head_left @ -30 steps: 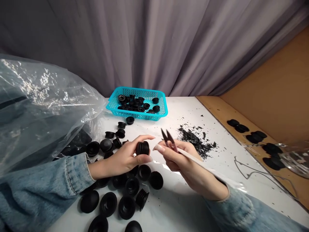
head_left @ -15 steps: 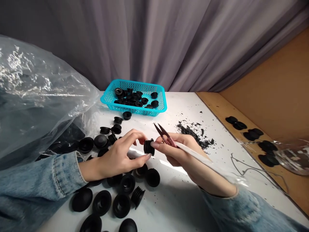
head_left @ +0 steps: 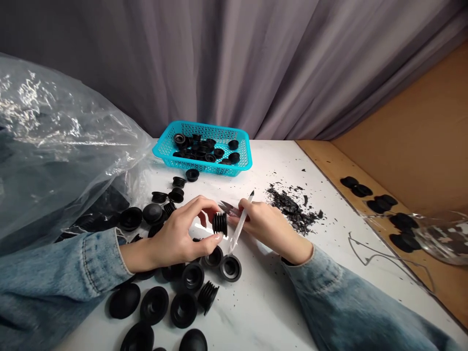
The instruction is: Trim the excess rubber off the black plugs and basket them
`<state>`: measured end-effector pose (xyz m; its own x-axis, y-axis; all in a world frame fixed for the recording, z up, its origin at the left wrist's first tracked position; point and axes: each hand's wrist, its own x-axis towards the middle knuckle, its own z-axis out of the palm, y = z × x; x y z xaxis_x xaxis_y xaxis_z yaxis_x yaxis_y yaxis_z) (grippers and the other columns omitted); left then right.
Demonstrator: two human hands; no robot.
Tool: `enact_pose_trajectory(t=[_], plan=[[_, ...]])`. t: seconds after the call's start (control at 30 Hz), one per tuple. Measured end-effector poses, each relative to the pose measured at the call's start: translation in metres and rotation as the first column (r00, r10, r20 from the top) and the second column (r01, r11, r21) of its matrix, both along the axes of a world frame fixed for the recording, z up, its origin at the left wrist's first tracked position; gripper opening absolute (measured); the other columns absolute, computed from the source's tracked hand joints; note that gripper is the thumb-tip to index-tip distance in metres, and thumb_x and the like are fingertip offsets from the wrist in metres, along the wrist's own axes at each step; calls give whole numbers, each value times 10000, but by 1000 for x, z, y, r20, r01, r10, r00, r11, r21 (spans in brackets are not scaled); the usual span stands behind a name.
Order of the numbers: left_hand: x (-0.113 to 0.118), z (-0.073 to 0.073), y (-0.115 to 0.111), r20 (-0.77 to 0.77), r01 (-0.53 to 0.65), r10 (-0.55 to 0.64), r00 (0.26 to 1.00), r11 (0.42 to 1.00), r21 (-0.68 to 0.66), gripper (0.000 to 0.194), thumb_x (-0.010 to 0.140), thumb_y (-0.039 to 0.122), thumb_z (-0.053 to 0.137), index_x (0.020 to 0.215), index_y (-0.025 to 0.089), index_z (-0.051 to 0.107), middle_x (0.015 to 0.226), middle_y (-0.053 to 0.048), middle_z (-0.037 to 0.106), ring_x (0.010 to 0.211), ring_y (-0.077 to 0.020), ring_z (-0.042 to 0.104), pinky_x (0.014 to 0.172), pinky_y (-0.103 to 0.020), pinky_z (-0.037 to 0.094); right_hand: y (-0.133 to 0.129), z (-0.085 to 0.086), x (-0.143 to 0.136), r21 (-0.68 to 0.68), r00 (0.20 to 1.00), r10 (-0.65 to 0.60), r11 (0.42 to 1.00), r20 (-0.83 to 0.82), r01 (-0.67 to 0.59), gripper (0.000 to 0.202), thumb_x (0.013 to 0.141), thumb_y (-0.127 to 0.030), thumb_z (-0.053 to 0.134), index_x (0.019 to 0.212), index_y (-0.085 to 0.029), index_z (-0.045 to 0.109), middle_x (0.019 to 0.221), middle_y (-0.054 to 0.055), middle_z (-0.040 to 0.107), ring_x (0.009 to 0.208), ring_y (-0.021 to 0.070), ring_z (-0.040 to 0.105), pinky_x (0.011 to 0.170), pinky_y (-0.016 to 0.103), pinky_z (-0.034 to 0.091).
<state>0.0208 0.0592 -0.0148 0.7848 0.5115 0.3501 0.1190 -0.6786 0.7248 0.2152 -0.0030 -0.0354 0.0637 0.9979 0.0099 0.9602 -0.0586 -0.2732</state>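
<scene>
Between the thumb and fingers of my left hand (head_left: 181,239) is a black ribbed plug (head_left: 220,224), its ridges turned to the camera. My right hand (head_left: 269,225) is closed around small scissors (head_left: 230,209), whose blades point left behind the plug. The same hand also holds a slim white pen-like tool (head_left: 240,224) with a dark tip at its upper end. Below the hands lies a round black plug (head_left: 230,268) with its hollow side up. Several more lie under and around my left wrist.
A blue perforated basket (head_left: 167,158) holding several black plugs stands at the back. At left is a large clear plastic bag (head_left: 66,131). Black shavings (head_left: 294,207) lie right of my hands. Several stacked black pieces (head_left: 403,220) and a grey wire (head_left: 369,261) are farther right.
My right hand has turned, swinging the white tool from pointing along the forearm to steeply upright. The scissor tips have dropped and moved left. My left hand keeps the plug, which has shifted slightly left.
</scene>
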Motion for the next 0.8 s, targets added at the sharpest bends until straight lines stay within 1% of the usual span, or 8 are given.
enact_pose_trajectory(t=[0.1,0.17,0.2,0.3,0.37,0.47,0.67,0.8], plan=[[0,-1,1,7,22,-22,1000,999,34,244,733,161,564,962,183,482,865,-6,539,699,-108,510,669,-240,461,-5,14,-2,63,999,-29,998,38,27,325,820,-484,573,767,-163,565,647,93,589,599,220,557,455,265,271],[-1,-2,1,7,15,-16,1000,998,56,241,733,168,569,957,182,481,863,-6,532,694,-110,504,666,-243,460,-8,27,-4,111,993,-24,993,-118,38,371,851,-516,506,731,-169,555,613,62,567,576,187,535,476,266,319],[-1,-3,1,7,9,-9,1000,998,67,240,732,174,572,954,182,481,859,-5,529,694,-112,502,665,-246,461,-10,34,-6,110,964,4,994,-266,26,396,876,-518,457,696,-177,544,581,33,551,533,154,510,486,260,344],[-2,-5,0,9,8,-9,1000,995,104,259,728,186,582,963,188,475,841,-3,516,707,-122,504,669,-257,469,-17,49,-15,-2,726,58,997,-686,-82,478,913,-506,375,585,-181,502,531,-7,533,482,101,477,496,233,390],[-2,-6,-1,17,21,-24,1000,992,126,274,726,187,589,973,193,469,827,-1,508,713,-128,504,665,-263,475,-21,54,-22,-27,604,32,996,-796,-90,447,883,-508,445,586,-179,506,514,-24,517,457,86,453,458,215,374],[-2,-7,-2,17,38,-40,999,991,132,274,735,187,589,977,196,461,819,1,500,707,-128,502,661,-264,483,-24,53,-27,-71,511,-36,996,-859,-50,382,853,-475,518,616,-175,521,484,-46,485,408,70,403,395,200,314],[-2,-7,-2,25,67,-71,997,989,128,238,763,176,560,976,192,454,824,-1,494,722,-123,489,677,-256,468,-24,49,-28,-98,454,-62,993,-889,-57,337,868,-423,511,646,-169,529,501,-41,508,422,69,420,406,196,322],[-1,-5,-2,36,50,-55,998,991,125,191,768,170,551,938,182,463,810,-2,504,716,-120,492,678,-247,459,-27,51,-29,-35,519,13,996,-855,-84,320,884,-387,484,640,-181,496,513,-42,500,442,76,413,431,206,329]])
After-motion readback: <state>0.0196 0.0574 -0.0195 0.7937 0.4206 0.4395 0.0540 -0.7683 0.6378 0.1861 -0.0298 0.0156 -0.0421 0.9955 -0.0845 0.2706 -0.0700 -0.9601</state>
